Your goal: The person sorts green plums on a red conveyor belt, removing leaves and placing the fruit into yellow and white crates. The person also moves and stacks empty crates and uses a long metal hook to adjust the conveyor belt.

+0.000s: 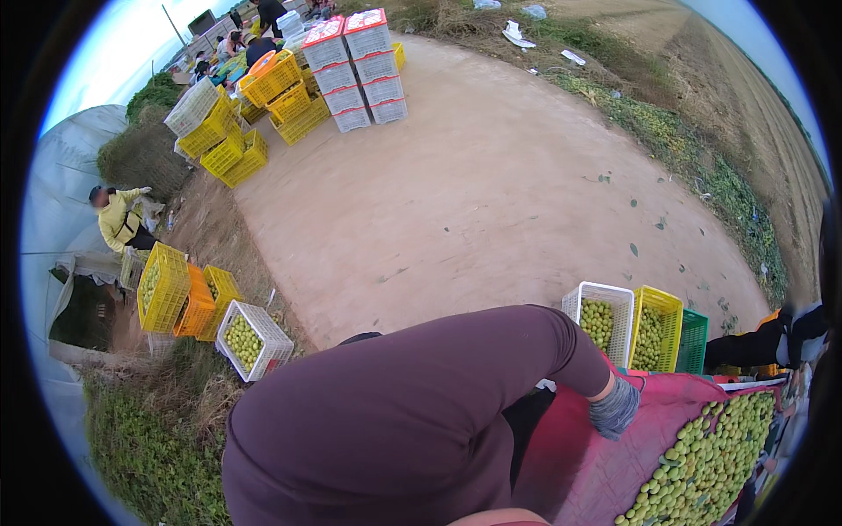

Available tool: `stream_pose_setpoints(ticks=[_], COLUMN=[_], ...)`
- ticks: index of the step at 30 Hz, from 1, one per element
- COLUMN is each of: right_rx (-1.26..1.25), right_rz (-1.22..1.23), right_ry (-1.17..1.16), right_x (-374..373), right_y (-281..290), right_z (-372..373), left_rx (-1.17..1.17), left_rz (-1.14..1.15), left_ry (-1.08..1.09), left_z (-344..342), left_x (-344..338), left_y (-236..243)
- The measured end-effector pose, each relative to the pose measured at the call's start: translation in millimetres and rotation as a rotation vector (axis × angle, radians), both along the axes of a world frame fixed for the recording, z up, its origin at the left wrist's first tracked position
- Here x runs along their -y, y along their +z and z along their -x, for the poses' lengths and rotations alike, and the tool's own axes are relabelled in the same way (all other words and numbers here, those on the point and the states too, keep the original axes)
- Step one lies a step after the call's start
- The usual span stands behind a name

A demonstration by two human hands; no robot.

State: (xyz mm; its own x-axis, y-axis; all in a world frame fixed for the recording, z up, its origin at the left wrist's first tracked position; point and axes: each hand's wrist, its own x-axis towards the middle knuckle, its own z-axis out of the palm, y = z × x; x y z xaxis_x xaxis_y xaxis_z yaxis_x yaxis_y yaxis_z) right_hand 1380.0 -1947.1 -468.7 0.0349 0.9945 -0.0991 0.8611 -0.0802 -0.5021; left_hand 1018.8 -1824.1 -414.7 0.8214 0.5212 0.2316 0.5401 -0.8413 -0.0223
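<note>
My left arm, in a dark purple sleeve, crosses the lower part of the view and bends at the elbow. At its end, my left hand [615,410] wears a grey knitted glove. It is at the pink-red cloth [596,465] of a sorting surface, near the raised side. Its fingers point down and do not show clearly, so I cannot make out any grip. Many small green round fruits [702,465] lie spread over the cloth to the right of the hand. My right hand is out of view.
Beyond the cloth stand a white crate [599,302] and a yellow crate [671,302] of fruit, beside a green crate [693,337]. More crates [180,294] stand at left near a person in yellow [118,219]. Stacked crates [355,70] and people are farther back. Another person's dark sleeve [750,344] shows at right.
</note>
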Motion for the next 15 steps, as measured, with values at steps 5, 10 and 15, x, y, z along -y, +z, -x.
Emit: stream_pose_setpoints(ticks=[5,10,15], right_rx=[0.017,0.032,0.005], right_rz=[-0.027,-0.058,-0.095], right_ry=[-0.001,-0.019,-0.295], right_x=[-1.6,4.8,41.6], right_y=[-3.5,1.0,24.4], right_z=[-1.3,-21.0,-69.2], left_rx=[-0.009,0.031,0.205], left_rz=[0.209,0.158,0.238], left_ry=[0.043,0.05,0.009], left_z=[5.0,4.6,14.9], left_x=[11.6,7.8,8.9], left_y=[5.6,0.4,-3.3])
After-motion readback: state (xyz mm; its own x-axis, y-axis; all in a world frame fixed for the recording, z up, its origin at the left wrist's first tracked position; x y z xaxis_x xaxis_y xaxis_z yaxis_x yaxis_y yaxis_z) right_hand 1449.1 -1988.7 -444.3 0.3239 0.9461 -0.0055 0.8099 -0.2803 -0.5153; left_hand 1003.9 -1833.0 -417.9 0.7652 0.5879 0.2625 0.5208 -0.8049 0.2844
